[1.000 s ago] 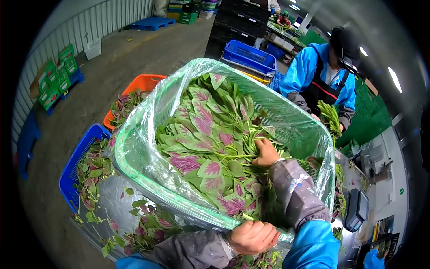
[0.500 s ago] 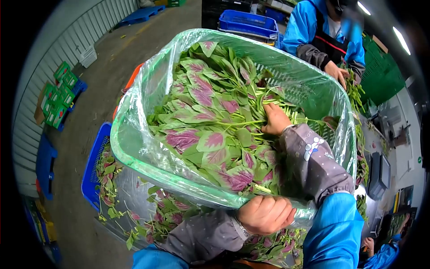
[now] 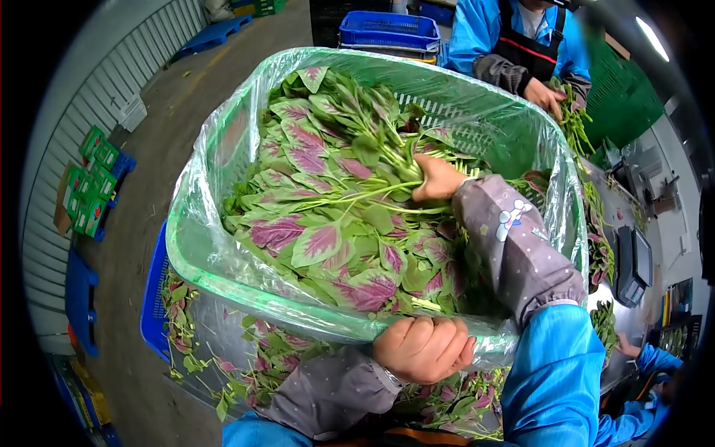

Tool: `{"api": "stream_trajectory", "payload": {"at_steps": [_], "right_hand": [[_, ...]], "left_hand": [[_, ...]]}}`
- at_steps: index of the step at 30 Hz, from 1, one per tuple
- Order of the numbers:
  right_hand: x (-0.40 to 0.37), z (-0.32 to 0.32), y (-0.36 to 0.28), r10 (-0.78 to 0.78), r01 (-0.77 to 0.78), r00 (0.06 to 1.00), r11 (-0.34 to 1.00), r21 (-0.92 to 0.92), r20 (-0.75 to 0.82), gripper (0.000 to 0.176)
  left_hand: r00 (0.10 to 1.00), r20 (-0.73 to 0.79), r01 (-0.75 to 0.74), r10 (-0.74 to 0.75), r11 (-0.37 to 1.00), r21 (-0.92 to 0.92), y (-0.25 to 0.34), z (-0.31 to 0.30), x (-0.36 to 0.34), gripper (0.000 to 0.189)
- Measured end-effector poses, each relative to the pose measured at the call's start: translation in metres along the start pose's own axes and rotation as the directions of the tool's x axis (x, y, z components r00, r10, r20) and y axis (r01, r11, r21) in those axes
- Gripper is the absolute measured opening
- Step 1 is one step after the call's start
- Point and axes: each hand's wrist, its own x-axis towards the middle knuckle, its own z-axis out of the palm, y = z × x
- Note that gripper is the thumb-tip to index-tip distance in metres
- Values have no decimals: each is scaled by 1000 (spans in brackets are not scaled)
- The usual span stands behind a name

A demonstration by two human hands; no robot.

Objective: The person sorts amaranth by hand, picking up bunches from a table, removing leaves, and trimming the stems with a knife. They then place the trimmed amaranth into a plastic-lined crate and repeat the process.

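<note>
Green crate rim [image 3: 223, 272] in left fist [image 3: 423, 349]

There is one green basket [image 3: 182, 249] with one plastic bag [image 3: 232, 138] in it. The leaves [image 3: 320, 223] are too many to count. Two hands are at the basket: one left hand [image 3: 423, 349] and one right hand [image 3: 436, 179]. One other person [image 3: 514, 41] stands far past the right hand. There are two blue crates: one blue crate [image 3: 387, 30] past the right hand and one more blue crate [image 3: 154, 313] left of the left hand.

Leaves [image 3: 328, 216] in basket [image 3: 223, 253] — crate [image 3: 389, 30] behind.
</note>
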Motion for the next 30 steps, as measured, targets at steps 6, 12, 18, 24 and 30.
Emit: {"api": "stream_trajectory", "payload": {"at_steps": [6, 12, 18, 24, 30], "right_hand": [[3, -16, -30, -6, -40, 996, 846, -531, -84, 24], [10, -62, -50, -382, 223, 913, 759, -612, -141, 30], [1, 9, -11, -90, 69, 995, 929, -363, -43, 38], [0, 16, -21, -15, -25, 997, 870, -492, -77, 35], [9, 9, -7, 93, -118, 993, 878, -463, -75, 37]], "left_hand": [[1000, -27, -2, 3, 999, 35, 0, 0, -1, 18], [998, -56, 2, -3, 1000, -20, 0, 3, -1, 20], [999, -50, -3, 4, 1000, 28, 0, 2, -2, 18], [1000, -26, -5, 6, 1000, 22, 0, 0, 0, 18], [1000, -25, 2, -1, 1000, 22, 1, -1, 0, 19]]}}
